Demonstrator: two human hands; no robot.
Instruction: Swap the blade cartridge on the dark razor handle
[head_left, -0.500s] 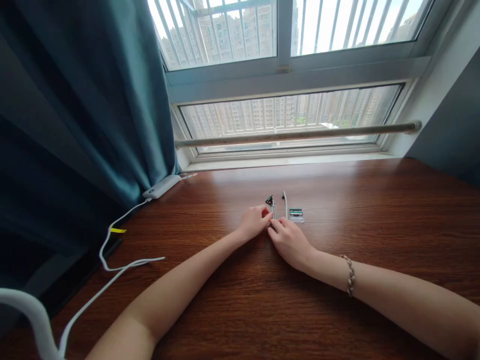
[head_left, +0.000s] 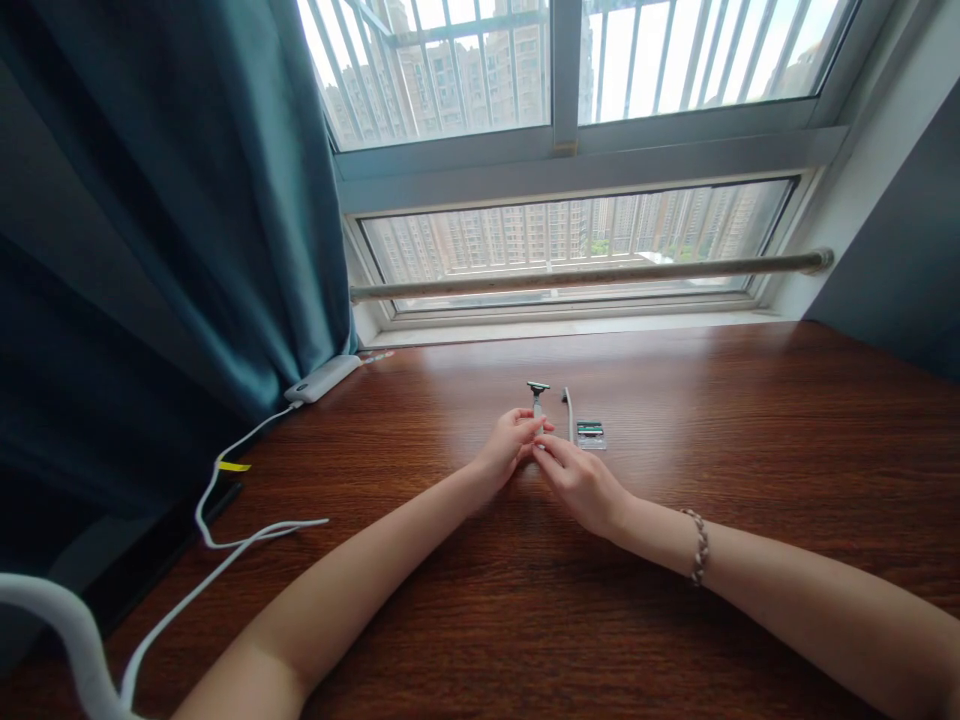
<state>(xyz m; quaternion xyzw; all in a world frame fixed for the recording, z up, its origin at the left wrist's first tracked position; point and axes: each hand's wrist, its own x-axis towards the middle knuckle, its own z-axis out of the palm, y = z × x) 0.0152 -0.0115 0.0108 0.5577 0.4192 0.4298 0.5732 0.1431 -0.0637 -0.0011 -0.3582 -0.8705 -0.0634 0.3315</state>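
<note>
Both my hands meet at the middle of a dark wooden table (head_left: 675,620). My left hand (head_left: 510,447) and my right hand (head_left: 577,480) pinch the handle of a razor (head_left: 537,393), whose head points away from me and sits level. Just to the right of it lies a second slim razor handle (head_left: 568,412) flat on the wood. Beside that lies a small clear cartridge pack (head_left: 590,434) with green blades. A beaded bracelet (head_left: 700,546) circles my right wrist.
A white power bank (head_left: 324,378) lies at the table's back left under a teal curtain (head_left: 165,220), with a white cable (head_left: 225,520) trailing toward me. A window (head_left: 570,230) with a metal rail (head_left: 592,275) runs along the far edge.
The razor has been lifted a little and its head turned, from tilted to level and facing away. Both hands stay closed around its handle.
</note>
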